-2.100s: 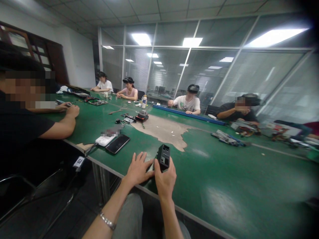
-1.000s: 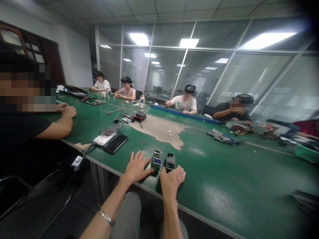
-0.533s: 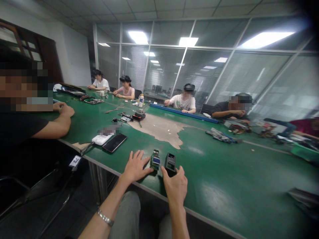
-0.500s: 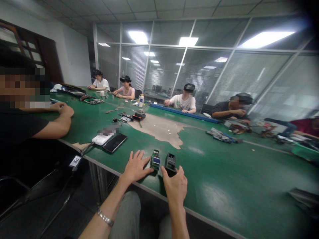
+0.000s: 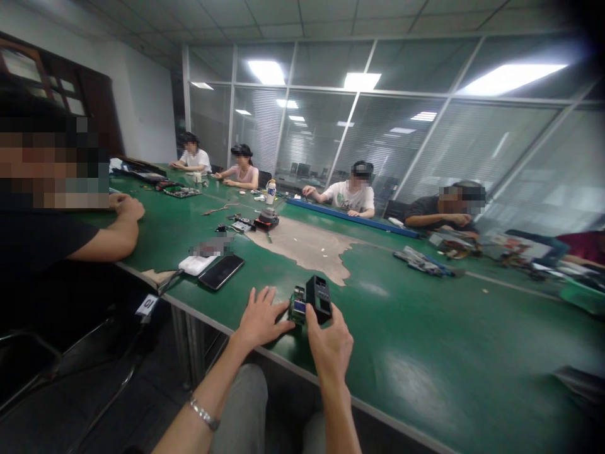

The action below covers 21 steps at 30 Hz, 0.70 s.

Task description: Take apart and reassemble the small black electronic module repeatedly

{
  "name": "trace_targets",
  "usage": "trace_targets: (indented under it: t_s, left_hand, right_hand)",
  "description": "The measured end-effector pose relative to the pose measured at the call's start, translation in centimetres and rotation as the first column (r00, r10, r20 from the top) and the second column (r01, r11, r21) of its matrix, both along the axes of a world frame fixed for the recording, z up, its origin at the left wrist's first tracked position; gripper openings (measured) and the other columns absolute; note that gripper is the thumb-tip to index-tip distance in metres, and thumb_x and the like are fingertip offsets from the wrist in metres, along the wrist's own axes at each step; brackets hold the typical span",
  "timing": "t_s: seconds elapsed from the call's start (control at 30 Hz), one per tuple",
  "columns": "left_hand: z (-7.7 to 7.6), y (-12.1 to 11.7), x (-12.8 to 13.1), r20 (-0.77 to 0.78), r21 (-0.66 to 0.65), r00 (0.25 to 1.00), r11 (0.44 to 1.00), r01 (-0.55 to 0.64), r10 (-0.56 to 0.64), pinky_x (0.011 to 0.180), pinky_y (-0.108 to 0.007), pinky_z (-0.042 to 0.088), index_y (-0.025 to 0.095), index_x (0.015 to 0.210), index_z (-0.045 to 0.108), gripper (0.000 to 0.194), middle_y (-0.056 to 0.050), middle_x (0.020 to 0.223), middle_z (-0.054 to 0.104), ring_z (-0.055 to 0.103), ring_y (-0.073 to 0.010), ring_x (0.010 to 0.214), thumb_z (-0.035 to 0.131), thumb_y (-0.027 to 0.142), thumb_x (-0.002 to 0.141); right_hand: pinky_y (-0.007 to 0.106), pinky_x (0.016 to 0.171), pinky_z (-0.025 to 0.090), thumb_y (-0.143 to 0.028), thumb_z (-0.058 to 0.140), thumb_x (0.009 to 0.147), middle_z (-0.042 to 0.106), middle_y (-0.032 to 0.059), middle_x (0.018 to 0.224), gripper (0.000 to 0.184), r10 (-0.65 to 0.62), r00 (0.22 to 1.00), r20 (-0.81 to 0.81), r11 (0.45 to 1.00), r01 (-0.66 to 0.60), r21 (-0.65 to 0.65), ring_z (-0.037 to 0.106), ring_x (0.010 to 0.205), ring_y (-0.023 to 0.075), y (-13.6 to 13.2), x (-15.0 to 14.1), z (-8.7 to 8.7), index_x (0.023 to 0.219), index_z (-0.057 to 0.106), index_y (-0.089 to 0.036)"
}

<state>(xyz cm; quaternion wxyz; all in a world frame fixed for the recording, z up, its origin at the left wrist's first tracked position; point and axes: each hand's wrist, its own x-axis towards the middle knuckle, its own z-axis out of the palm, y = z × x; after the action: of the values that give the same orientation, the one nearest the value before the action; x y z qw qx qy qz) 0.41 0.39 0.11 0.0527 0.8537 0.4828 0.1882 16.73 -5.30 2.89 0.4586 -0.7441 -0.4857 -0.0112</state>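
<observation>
left hand [image 5: 262,320]: open, flat on green surface [image 5: 392,340] | right hand [image 5: 331,351]: gripping black device housing [image 5: 319,299] | small display module [image 5: 297,305]: between hands, just beside housing

Leftward, the way of the left hand [image 5: 262,318] is blocked by a black glass smartphone [image 5: 221,272] and a white plastic charger [image 5: 195,265]; rightward, passage is left along the green workbench [image 5: 425,353], as far as grey-and-blue circuit assemblies [image 5: 420,262].

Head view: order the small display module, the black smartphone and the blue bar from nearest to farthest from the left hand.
From the left hand:
1. Small display module: just right of the hand, nearly touching it.
2. Black smartphone: ahead, to the hand's left.
3. Blue bar: far ahead, at the opposite side.
</observation>
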Motion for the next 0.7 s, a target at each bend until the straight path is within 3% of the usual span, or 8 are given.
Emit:
trace_targets:
  t_s: [0.2, 0.4, 0.7]
  left_hand:
    - [-0.2, 0.1, -0.1, -0.002, 0.015, 1.000, 1.000, -0.007, 0.007, 0.114, -0.065, 0.015, 0.041, 0.139, 0.051, 0.058, -0.009, 0.155, 0.038, 0.027, -0.0356, 0.145, 0.045, 0.071, 0.090]
    - [-0.2, 0.0, -0.2, -0.001, 0.016, 1.000, 1.000, -0.003, 0.003, 0.114, -0.066, 0.014, 0.042, 0.140, 0.050, 0.057, -0.008, 0.155, 0.038, 0.027, -0.0349, 0.145, 0.044, 0.070, 0.091]
    - [0.3, -0.2, -0.3, -0.019, -0.006, 1.000, 1.000, 0.001, -0.001, 0.114, -0.066, 0.013, 0.038, 0.142, 0.047, 0.058, -0.009, 0.156, 0.036, 0.025, -0.0353, 0.145, 0.047, 0.064, 0.091]
  right_hand:
    - [0.034, 0.080, 0.044, -0.057, 0.052, 0.084, 0.072, 0.0100, 0.101, 0.046, 0.064, 0.997, 0.040, 0.989, -0.058, -0.136, 0.065, 0.095, 0.0279, 0.3, -2.1, 1.3, 0.110, 0.065, -0.021]
    - [0.033, 0.079, 0.044, -0.055, 0.048, 0.088, 0.072, 0.0091, 0.098, 0.042, 0.039, 0.990, 0.135, 0.984, -0.014, -0.180, 0.067, 0.093, 0.0269, 0.8, -2.7, 1.7, 0.110, 0.062, -0.022]
    - [0.034, 0.083, 0.043, -0.052, 0.047, 0.089, 0.072, 0.0133, 0.098, 0.054, 0.017, 0.969, 0.248, 0.967, 0.047, -0.249, 0.069, 0.095, 0.0271, 0.9, -3.5, 1.6, 0.128, 0.052, -0.015]
